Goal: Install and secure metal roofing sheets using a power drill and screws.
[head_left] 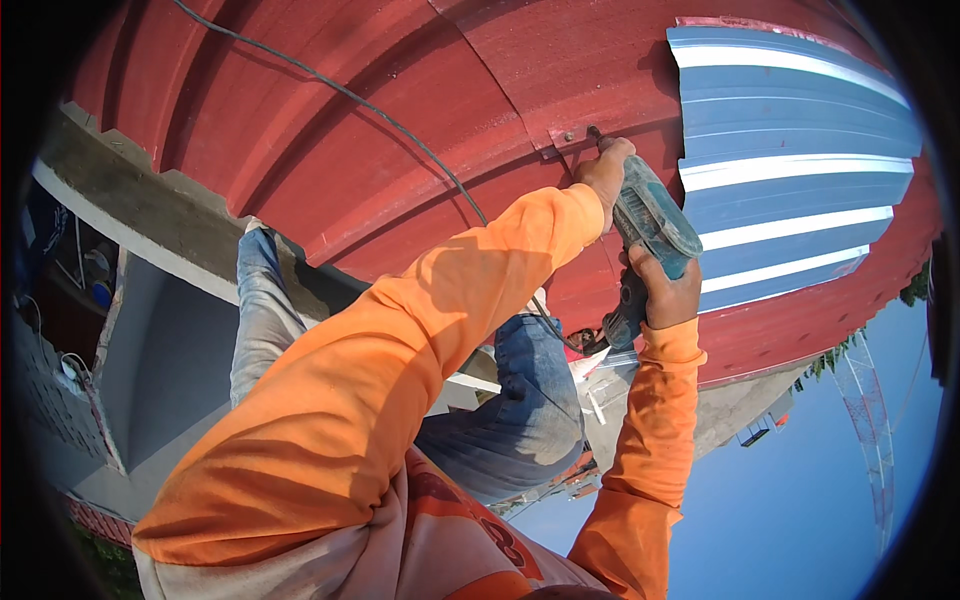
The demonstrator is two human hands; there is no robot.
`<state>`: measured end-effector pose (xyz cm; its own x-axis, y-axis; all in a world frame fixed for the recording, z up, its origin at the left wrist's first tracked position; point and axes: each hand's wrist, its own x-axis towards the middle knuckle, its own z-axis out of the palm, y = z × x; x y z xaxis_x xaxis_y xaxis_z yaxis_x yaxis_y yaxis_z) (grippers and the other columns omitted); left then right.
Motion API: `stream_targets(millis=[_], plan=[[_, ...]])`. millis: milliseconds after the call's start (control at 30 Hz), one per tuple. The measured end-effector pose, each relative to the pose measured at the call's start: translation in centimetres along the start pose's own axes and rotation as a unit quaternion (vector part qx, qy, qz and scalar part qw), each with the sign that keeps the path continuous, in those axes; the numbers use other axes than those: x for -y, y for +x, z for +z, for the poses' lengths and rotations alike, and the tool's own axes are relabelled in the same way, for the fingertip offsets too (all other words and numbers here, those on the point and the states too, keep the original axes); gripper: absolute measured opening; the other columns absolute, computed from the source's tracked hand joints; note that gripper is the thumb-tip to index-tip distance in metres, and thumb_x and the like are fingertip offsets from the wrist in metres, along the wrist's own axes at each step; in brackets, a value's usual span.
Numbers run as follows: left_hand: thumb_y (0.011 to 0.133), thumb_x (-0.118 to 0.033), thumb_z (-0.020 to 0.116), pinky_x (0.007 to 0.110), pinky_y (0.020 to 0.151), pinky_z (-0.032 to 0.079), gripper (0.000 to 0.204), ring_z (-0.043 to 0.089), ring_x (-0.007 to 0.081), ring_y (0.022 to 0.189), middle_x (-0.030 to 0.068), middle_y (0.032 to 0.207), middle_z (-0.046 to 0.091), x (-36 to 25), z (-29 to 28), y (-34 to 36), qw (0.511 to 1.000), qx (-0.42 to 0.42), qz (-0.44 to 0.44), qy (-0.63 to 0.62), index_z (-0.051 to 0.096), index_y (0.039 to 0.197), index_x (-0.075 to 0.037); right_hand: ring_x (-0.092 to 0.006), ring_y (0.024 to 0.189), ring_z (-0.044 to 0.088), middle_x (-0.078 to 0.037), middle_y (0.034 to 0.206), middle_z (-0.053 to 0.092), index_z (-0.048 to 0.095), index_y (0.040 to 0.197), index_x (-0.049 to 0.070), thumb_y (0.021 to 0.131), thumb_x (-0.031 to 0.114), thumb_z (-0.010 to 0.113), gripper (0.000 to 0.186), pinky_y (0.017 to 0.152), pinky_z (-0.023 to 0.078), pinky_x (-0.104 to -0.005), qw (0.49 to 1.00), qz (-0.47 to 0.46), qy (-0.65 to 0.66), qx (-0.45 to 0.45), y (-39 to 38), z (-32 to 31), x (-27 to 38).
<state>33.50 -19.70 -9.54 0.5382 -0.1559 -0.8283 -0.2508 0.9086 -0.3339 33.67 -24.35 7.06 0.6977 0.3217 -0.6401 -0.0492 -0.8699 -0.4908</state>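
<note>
I hold a green, dusty power drill against the red corrugated roofing. My left hand is closed around the front of the drill, near its nose, which points at a small red bracket with a fastener on it. Whether the tip touches the metal I cannot tell. My right hand is wrapped round the drill's rear handle, below the body. A dark cord hangs from the tool's lower end. Both my forearms are in orange sleeves.
Blue-grey ribbed sheets lie to the right. A cable crosses the red roofing. My jeans-clad legs are at a concrete ledge along the roof edge, with an opening at left. Sky and a lattice crane show at lower right.
</note>
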Motion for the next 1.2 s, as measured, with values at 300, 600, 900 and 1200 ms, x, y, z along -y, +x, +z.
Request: stream_targets(millis=[300, 600, 900, 1200], plan=[[0.076, -0.032, 0.066, 0.042, 0.065, 0.052, 0.03, 0.059, 0.0244, 0.065, 0.0092, 0.075, 0.058, -0.1, 0.1, 0.2, 1.0, -0.014, -0.011, 0.002, 0.057, 0.088, -0.007, -0.0121, 0.066, 0.059, -0.007, 0.082, 0.064, 0.057, 0.104, -0.002, 0.077, 0.008, 0.072, 0.032, 0.061, 0.049, -0.0252, 1.0, 0.021, 0.018, 0.0, -0.1, 0.3, 0.7], [0.076, -0.032, 0.066, 0.041, 0.067, 0.052, 0.031, 0.059, 0.0239, 0.066, 0.0088, 0.076, 0.057, -0.3, 0.2, -0.5, 1.0, -0.019, -0.004, 0.011, 0.057, 0.088, -0.006, -0.012, 0.065, 0.059, -0.006, 0.08, 0.063, 0.057, 0.102, -0.001, 0.077, 0.009, 0.073, 0.032, 0.06, 0.048, -0.0253, 1.0, 0.017, 0.003, 0.003, -0.1, 0.1, 0.5], [0.076, -0.035, 0.065, 0.041, 0.066, 0.051, 0.032, 0.058, 0.0236, 0.067, 0.0081, 0.078, 0.057, 0.0, 0.2, -0.4, 1.0, -0.008, 0.005, -0.008, 0.057, 0.09, -0.007, -0.011, 0.067, 0.057, -0.006, 0.083, 0.063, 0.057, 0.105, -0.001, 0.076, 0.01, 0.073, 0.035, 0.061, 0.047, -0.0258, 0.999, 0.004, -0.029, 0.028, 0.3, -0.6, 0.7], [0.08, -0.037, 0.063, 0.039, 0.064, 0.051, 0.027, 0.058, 0.0221, 0.063, 0.0054, 0.072, 0.058, -0.1, -0.5, -0.5, 0.997, 0.062, -0.031, -0.045, 0.056, 0.083, -0.011, -0.0095, 0.072, 0.055, -0.007, 0.094, 0.06, 0.052, 0.113, 0.0, 0.078, 0.01, 0.068, 0.04, 0.065, 0.046, -0.0249, 0.991, -0.119, -0.068, -0.006, -1.5, -0.4, -0.3]])
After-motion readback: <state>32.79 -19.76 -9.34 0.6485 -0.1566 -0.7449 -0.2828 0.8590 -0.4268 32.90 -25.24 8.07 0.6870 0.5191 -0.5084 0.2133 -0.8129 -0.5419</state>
